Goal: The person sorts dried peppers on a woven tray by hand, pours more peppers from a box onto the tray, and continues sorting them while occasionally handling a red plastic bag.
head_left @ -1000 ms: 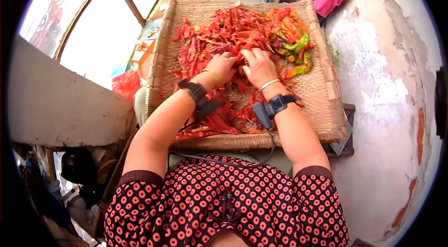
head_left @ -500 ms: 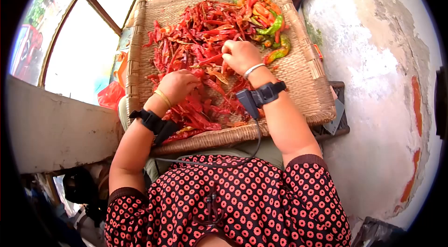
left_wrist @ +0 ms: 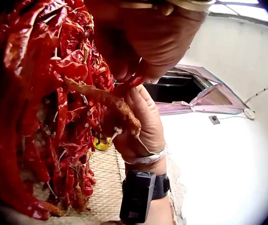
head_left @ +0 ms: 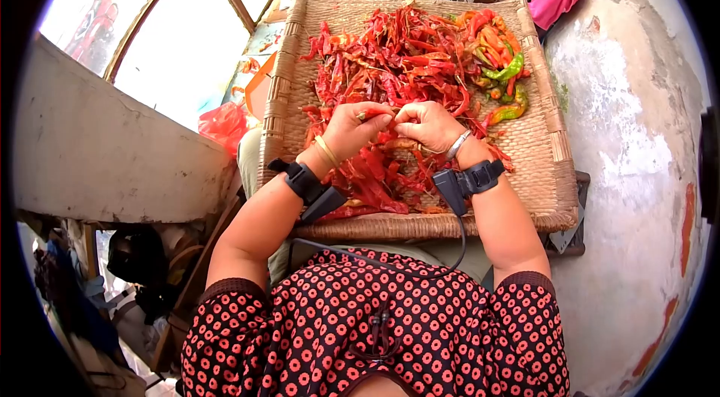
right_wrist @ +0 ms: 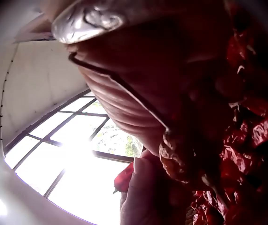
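Note:
Both hands meet over a heap of dried red chili peppers (head_left: 397, 59) on a woven tray. My left hand (head_left: 351, 130) pinches a red chili pepper (left_wrist: 129, 85), its fingertips right at those of my right hand (head_left: 431, 127). A red tip shows past the left thumb in the right wrist view. My right hand's fingers are curled in, and a wrinkled brownish chili pepper (left_wrist: 124, 112) with a long thin stem shows against its palm. In the right wrist view that stem (right_wrist: 124, 89) runs along the palm; the rest is in shadow.
The woven tray (head_left: 551, 164) lies across the lap. Fresh orange and green peppers (head_left: 514, 67) sit at its far right. A wall (head_left: 615, 172) stands on the right, a low ledge (head_left: 112, 142) and windows on the left. A red plastic bag (head_left: 225, 127) lies beside the tray.
The hands were together in the heap, then apart, the left near the tray's front and the right over the chilies. Now they are together again, nearer the front.

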A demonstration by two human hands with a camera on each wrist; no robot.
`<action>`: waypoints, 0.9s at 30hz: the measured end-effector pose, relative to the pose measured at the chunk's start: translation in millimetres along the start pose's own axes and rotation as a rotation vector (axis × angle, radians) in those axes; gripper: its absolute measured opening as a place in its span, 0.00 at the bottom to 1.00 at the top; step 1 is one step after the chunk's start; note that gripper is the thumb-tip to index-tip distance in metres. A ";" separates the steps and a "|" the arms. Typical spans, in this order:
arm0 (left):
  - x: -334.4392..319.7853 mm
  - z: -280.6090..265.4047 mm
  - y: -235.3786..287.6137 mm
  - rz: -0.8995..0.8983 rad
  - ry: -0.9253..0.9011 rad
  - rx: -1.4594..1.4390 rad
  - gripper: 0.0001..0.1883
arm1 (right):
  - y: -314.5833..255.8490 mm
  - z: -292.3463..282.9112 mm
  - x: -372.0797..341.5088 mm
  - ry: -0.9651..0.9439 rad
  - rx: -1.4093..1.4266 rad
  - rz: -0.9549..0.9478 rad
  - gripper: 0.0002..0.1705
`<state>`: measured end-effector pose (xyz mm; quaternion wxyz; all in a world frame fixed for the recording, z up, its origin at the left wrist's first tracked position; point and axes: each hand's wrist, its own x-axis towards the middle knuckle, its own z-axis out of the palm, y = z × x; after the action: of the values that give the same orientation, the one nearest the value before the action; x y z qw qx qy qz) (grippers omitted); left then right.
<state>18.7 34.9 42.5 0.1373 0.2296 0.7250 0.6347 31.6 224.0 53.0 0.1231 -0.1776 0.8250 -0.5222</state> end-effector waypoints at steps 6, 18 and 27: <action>13.1 -44.1 3.7 -0.042 0.400 -0.423 0.07 | -1.4 -20.6 -7.0 0.134 -0.029 0.335 0.09; 25.8 -155.2 -57.4 -0.093 1.093 -1.106 0.10 | 2.1 -20.3 -5.5 0.131 -0.232 0.303 0.18; 20.6 -55.7 -10.8 -0.090 0.449 -0.285 0.20 | -5.8 -16.5 -4.0 0.053 -0.168 0.371 0.19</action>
<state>-27.9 -3.3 42.5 0.0323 0.0291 0.6501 0.7586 29.8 237.0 65.3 0.1800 -0.0184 0.8872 -0.4245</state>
